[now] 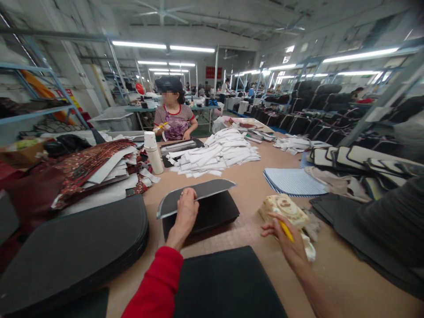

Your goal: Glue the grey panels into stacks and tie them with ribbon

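While a pile of dark, round-cornered panels [79, 238] lies left of the black slab [218, 212] on a brown-topped bench [247, 236], a person's left hand [185, 214], in a red sleeve [159, 276], grips a grey panel [212, 190] tilted just over the slab. The fingers are clamped on the grey panel left of its middle; the thumb's exact hold cannot be told. Matt and charcoal-grey, the panel shows a curved far side and a thin, pale rim. Its outline stays flat from the grip out to the free end, which suggests a light piece, stiff enough to carry one-handed yet likely to flex if pressed. The edge looks the best place to take hold, with the broad face left free of finger marks; the surface appears dry rather than slippery.

Beyond the slab lie loose white strips [217, 152], heaped and overlapping. On its near side, a smooth, blackish-green sheet [228, 282] lies flat.

Right of the slab, a cream-coloured tub [283, 207], its top uneven and stained, sits apart from it. Over the tub's near side, the bare right hand [294, 247] holds a yellow-handled tool [286, 231], the slim handle pinched and slanting, the other fingers slightly apart. The tool looks light and rigid, best held along the handle; its working end is hidden. Farther right of the slab, past the tub, lie blue-and-white striped sheets [293, 181], thin and probably limp.
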### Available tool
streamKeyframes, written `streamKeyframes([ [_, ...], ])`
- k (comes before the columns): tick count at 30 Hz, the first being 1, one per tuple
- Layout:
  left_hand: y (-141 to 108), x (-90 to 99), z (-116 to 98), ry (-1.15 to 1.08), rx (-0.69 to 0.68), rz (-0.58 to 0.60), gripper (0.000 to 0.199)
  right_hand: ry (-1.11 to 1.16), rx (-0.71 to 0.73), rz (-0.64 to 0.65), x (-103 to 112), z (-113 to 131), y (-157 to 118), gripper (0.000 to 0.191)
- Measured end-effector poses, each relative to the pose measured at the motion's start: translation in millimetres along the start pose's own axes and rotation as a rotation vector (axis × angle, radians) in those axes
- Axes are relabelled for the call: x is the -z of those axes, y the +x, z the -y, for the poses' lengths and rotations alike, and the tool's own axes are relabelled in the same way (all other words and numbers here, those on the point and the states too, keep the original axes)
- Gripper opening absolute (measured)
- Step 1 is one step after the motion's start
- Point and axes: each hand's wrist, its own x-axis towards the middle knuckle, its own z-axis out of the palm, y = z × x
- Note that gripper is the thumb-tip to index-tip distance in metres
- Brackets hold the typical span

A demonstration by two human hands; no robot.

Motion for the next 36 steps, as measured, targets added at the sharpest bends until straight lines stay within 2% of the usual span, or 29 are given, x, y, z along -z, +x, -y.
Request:
streamKeyframes([
  [3,9.8,55.3,-4.7,-0.278,-0.040,-0.151,0.013,0.054,0.100,-0.024,-11.0,2.5,4.8,0.039],
  [6,0.6,104.9,-17.5,-0.658,-0.022,-0.230,0.012,0.073,0.193,-0.071,-24.1,6.4,13.3,0.042],
  [8,-13.8,127.8,-27.9,-0.811,0.019,-0.222,0.021,0.074,0.218,-0.072,-26.8,16.3,18.0,0.045],
  [10,-29.6,142.0,-36.8,-0.900,0.039,-0.210,0.027,0.036,0.258,-0.100,-20.8,35.8,21.2,0.048],
  [13,-48.0,152.4,-45.4,-0.843,0.004,-0.219,0.025,-0.064,0.421,-0.217,1.4,84.6,22.6,0.054],
  [15,-56.2,156.4,-49.2,-0.756,-0.037,-0.212,0.022,-0.143,0.602,-0.253,17.5,123.2,21.2,0.053],
  [17,-63.0,159.7,-53.1,-0.710,-0.073,-0.181,0.021,-0.186,0.762,-0.212,29.0,156.0,18.3,0.050],
  [19,-69.9,162.1,-57.8,-0.706,-0.091,-0.139,0.021,-0.216,0.826,-0.143,35.2,174.9,14.6,0.049],
  [21,-77.1,163.2,-62.8,-0.725,-0.087,-0.110,0.023,-0.249,0.784,-0.108,39.0,178.4,10.0,0.051],
  [24,-87.8,163.0,-69.6,-0.697,-0.089,-0.093,0.023,-0.275,0.685,-0.129,47.1,169.5,0.2,0.057],
  [28,-99.7,162.5,-76.8,-0.532,-0.163,-0.069,0.013,-0.328,0.741,-0.127,61.8,168.9,-17.5,0.064],
  [32,-111.3,161.3,-86.2,-0.453,-0.218,0.014,0.007,-0.426,0.777,0.034,66.5,177.1,-30.3,0.065],
  [36,-127.9,163.2,-100.9,-0.297,-0.270,0.012,0.013,-0.409,0.668,0.217,62.3,167.5,-39.2,0.050],
])
